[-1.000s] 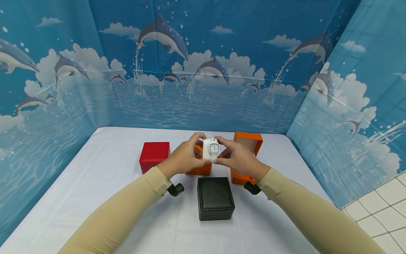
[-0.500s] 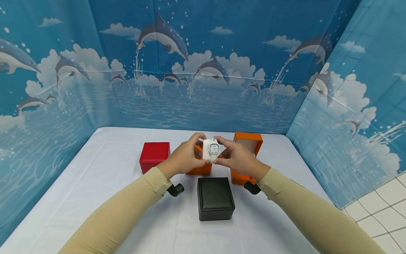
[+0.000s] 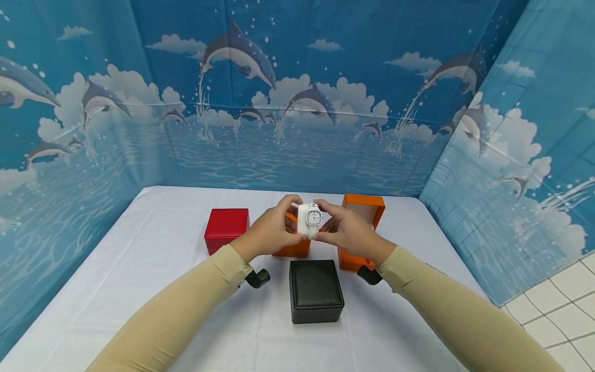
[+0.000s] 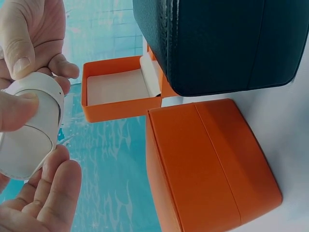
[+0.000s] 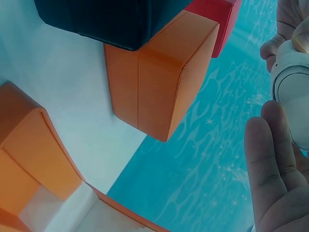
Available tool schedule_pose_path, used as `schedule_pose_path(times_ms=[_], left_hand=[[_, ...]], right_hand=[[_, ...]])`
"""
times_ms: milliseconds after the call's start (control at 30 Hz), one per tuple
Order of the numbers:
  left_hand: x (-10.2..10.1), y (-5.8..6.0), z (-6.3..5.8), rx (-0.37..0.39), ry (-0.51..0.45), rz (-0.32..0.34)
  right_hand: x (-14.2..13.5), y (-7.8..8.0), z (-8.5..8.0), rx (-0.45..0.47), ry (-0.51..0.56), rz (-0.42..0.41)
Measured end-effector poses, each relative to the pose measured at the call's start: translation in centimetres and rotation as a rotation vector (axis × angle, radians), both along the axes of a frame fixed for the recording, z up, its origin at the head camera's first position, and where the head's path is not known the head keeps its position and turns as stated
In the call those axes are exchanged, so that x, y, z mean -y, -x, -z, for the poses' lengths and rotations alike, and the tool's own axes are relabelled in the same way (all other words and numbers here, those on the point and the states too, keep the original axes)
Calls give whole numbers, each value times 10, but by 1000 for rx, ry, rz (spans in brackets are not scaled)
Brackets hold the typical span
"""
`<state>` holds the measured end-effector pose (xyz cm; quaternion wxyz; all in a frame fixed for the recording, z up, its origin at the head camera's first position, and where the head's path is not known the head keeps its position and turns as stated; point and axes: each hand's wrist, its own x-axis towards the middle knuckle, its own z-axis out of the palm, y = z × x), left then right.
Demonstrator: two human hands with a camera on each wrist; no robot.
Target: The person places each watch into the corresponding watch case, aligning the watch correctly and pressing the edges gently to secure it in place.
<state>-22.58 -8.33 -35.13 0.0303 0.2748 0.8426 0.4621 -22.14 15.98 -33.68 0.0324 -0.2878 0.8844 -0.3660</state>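
A wristwatch [image 3: 313,217] with a white strap and squarish pale dial is wrapped round a white watch cushion [image 3: 302,221]. My left hand [image 3: 273,228] grips the cushion from the left, thumb below and fingers above. From the right, my right hand [image 3: 349,231] pinches the watch and cushion in the same way. Both hands hold them up above the table, with the dial towards the head camera. In the left wrist view the cushion's round white end [image 4: 21,152] shows between the fingers. The dial is hidden in both wrist views.
A closed black box [image 3: 316,290] stands nearest on the white-covered table [image 3: 186,320]. Behind the hands is a closed orange box [image 3: 293,250], partly hidden. To its left sits a red box [image 3: 226,227]; to the right, an orange box with its lid raised [image 3: 364,204]. A dolphin-print curtain [image 3: 297,150] surrounds the table.
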Motion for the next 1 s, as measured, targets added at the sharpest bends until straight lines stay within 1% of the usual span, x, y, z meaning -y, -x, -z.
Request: schedule_pose_path(times_ms=[500, 800, 1000], left_hand=[[-1, 0, 0, -9, 3, 0], [-1, 0, 0, 1, 4, -5], [-2, -2, -3, 1, 6, -14]], right_hand=[[0, 0, 0, 1, 4, -5], [0, -1, -2, 16, 13, -14], [1, -1, -3, 2, 15, -26]])
